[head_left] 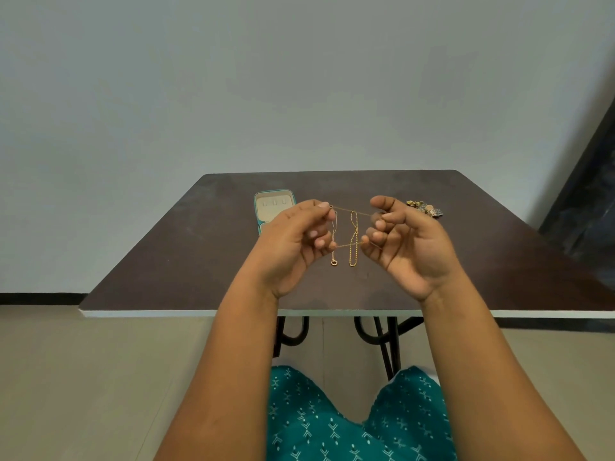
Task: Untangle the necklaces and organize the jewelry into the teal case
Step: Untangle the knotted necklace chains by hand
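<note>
Thin gold necklaces (353, 239) are stretched in the air between my two hands, above the dark table (186, 261). My left hand (296, 247) pinches one end of the chains near its thumb and curled fingers. My right hand (402, 241) grips the other end with curled fingers. Two strands run across between the hands, and two loops hang down, one ending in a small ring. The teal case (271, 207) lies open on the table behind my left hand, showing a cream lining; its near part is hidden by that hand.
A small heap of other jewelry (426, 207) lies on the table behind my right hand. The table's white front edge (199, 313) is close to my knees. A dark panel (585, 194) leans at the right wall.
</note>
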